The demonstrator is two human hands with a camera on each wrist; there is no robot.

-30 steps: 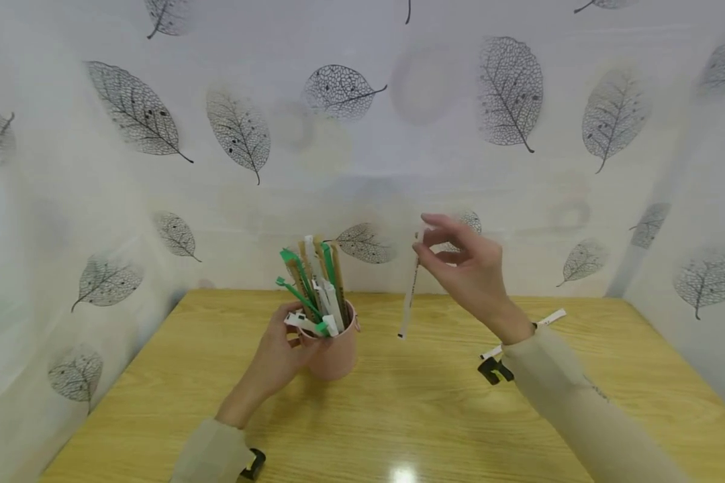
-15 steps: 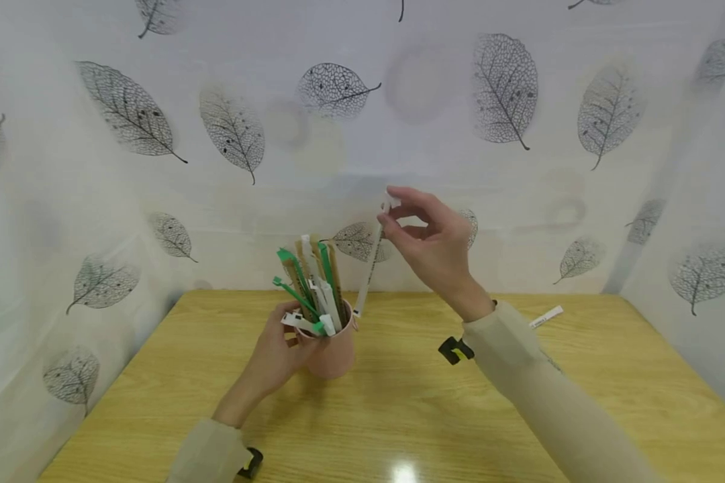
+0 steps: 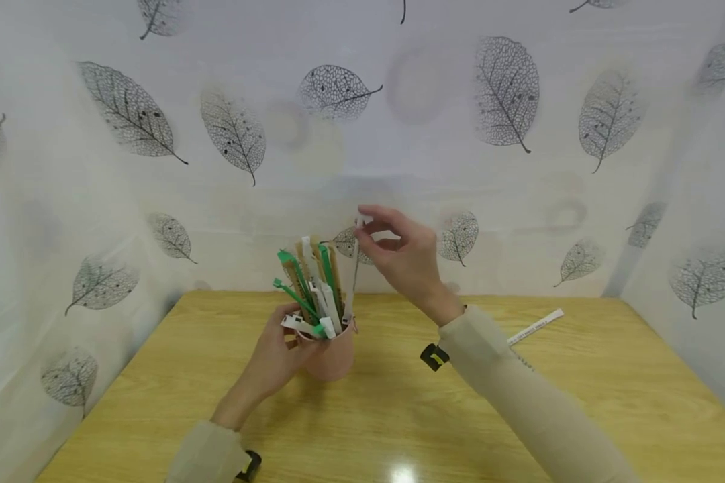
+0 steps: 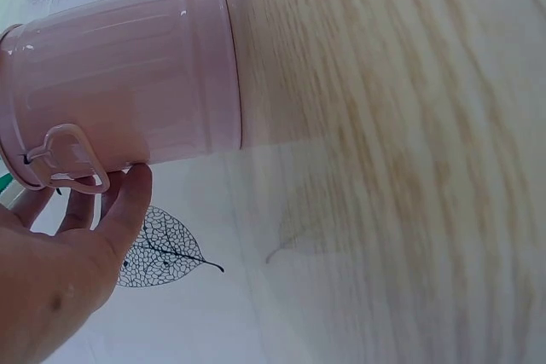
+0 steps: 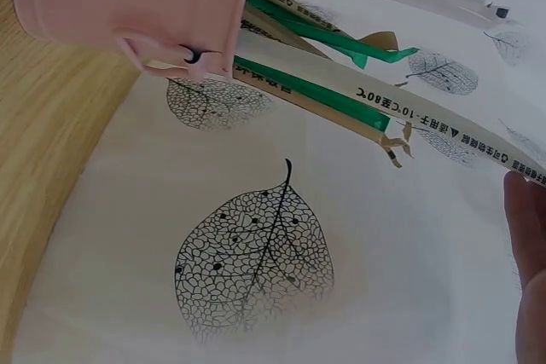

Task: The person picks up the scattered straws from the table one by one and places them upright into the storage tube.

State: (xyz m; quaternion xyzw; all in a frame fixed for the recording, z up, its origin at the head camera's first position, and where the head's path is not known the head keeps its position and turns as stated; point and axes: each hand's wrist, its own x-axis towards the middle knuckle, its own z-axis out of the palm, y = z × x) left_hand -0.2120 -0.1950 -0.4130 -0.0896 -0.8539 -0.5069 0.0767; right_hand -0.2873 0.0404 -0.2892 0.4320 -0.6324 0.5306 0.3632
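A pink metal pail [image 3: 332,360] stands on the table, packed with green, brown and white paper-wrapped straws [image 3: 305,288]. My left hand [image 3: 280,362] grips its left side near the rim; in the left wrist view its fingers lie against the pail's wall [image 4: 128,83] beside a small handle [image 4: 75,159]. Above and right of the pail, my right hand [image 3: 406,258] pinches the top end of a white paper-wrapped straw [image 3: 354,268] between thumb and finger. That straw slants down, its lower end inside the pail's mouth. Printed lettering shows along the wrapper [image 5: 444,121] in the right wrist view.
Another white wrapped straw [image 3: 538,325] lies on the wooden table [image 3: 616,396], partly hidden by the right sleeve. A pale curtain [image 3: 362,154] with leaf prints hangs behind the table and along both sides. Each wrist wears a dark band.
My right hand has moved left with the white straw, rising and then lowering, bringing the straw's lower end from beside the pail into its mouth. My left hand keeps its hold on the pail.
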